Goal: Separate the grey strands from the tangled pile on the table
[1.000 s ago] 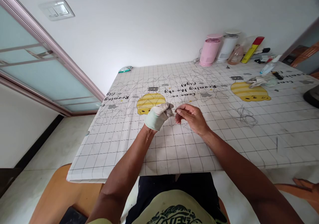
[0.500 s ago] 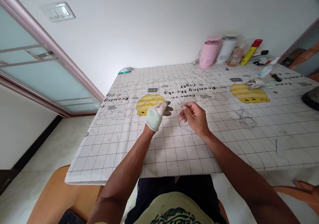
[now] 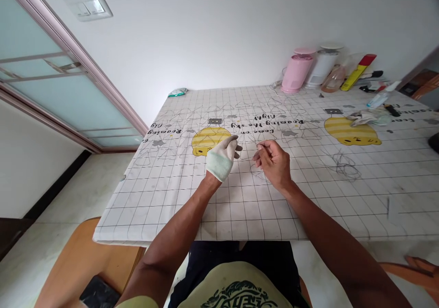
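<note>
My left hand (image 3: 224, 155) wears a pale glove with grey fingertips and is raised over the table beside a yellow bear print. Its fingers are apart, with nothing visible between them. My right hand (image 3: 273, 161), bare, faces it a short way to the right, with thumb and forefinger pinched on a thin wire (image 3: 259, 173) that hangs in a loose loop below the fingers. The hands do not touch. Many thin bent wires lie across the checked tablecloth (image 3: 236, 207). A tangled wire bundle (image 3: 345, 165) rests to the right.
Along the wall stand a pink cylinder (image 3: 297, 72), a white cylinder (image 3: 320, 68), a bottle (image 3: 333, 78) and a yellow-red tube (image 3: 358, 72). Another glove (image 3: 372, 116) and a clear bottle (image 3: 382, 95) lie at the right. A green packet (image 3: 177, 92) sits at the back left corner.
The view has shifted slightly. My left hand has turned a little, its fingers now partly hidden behind its back. My right hand keeps its pinch.
</note>
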A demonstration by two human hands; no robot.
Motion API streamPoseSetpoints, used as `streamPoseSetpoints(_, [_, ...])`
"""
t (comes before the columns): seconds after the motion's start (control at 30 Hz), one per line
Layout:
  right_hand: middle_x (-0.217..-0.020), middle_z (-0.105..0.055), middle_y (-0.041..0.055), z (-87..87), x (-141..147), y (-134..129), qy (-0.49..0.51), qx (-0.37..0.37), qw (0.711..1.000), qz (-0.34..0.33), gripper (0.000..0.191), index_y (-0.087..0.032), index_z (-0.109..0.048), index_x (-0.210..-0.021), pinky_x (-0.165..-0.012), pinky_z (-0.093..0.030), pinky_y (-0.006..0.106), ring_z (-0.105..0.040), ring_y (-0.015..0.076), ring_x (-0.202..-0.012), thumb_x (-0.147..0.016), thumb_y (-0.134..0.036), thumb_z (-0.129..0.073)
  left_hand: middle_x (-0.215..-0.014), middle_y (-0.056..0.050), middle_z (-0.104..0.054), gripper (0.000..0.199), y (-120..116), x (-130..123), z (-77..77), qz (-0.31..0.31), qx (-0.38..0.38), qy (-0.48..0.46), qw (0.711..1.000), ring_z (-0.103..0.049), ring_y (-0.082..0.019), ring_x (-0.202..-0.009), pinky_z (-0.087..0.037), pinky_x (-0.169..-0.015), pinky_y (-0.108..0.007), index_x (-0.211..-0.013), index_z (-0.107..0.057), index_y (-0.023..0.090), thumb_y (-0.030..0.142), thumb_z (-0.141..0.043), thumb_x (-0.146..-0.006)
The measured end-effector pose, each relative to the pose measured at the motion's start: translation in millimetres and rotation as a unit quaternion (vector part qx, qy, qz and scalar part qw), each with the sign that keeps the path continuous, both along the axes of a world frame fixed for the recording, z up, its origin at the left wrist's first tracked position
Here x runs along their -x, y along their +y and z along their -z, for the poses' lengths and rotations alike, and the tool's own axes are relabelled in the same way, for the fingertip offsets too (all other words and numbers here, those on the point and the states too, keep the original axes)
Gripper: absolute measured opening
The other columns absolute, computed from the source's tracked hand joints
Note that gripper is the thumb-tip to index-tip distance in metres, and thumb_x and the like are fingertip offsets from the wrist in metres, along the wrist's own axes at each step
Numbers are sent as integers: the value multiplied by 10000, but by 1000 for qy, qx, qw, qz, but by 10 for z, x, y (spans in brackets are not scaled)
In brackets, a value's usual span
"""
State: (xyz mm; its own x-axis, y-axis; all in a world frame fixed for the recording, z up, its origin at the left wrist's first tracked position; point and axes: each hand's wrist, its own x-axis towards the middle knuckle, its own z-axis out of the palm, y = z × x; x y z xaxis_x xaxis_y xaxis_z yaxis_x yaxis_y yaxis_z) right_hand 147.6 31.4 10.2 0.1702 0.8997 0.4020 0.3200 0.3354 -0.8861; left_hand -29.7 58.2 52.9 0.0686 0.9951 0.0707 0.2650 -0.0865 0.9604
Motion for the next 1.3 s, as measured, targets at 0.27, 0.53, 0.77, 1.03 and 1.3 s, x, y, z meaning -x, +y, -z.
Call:
streamPoseSetpoints(0.27, [-711, -704, -10, 6, 6, 3, -28, -13, 1000, 2, 262, -245, -600, -1043, -498, -501, 266, -618, 136, -504, -1064, -504, -563, -925, 7, -794, 279, 53, -7, 16, 60, 47, 108, 991, -735, -152, -779, -530, -798, -261, -986, -795, 249, 393, -556, -980])
streamPoseSetpoints(0.53, [-745, -729, 28, -9, 108, -18, -46, 104, 991, -76, 224, -223, -623, -923, -462, -507, 260, -636, 146, -521, -1009, -430, -626, -823, -30, -767, 209, -78, 350, 234, 22, 141, 23, 989, -676, -119, -654, -541, -656, -230, -947, -775, 168, 255, -584, -951])
streamPoseSetpoints(0.77, [-738, -738, 40, -215, 475, -117, -98, 206, 955, -189, 197, -209, -644, -871, -428, -517, 247, -650, 147, -516, -995, -362, -632, -917, -3, -809, 282, -730, 949, 347, -111, 95, 69, 987, -741, -155, -803, -577, -745, -261, -1028, -811, 241, 347, -554, -983])
streamPoseSetpoints(1.03, [-778, -765, 55, -183, 871, 209, -119, 200, 963, -136, 98, -201, -656, -903, -405, -516, 228, -684, 149, -539, -992, -228, -626, -1039, 31, -832, 229, -1312, 1313, 713, -178, 41, 107, 977, -767, -166, -1060, -582, -1036, -287, -1076, -831, 299, 268, -630, -972])
streamPoseSetpoints(1.3, [-795, -781, 97, -110, 865, 590, -83, 257, 956, -116, 106, -174, -649, -875, -393, -529, 244, -710, 168, -537, -976, -161, -677, -1056, 24, -832, 238, -1316, 1351, 884, -159, -43, 157, 974, -780, -188, -1025, -625, -976, -306, -1095, -833, 315, 205, -658, -977])
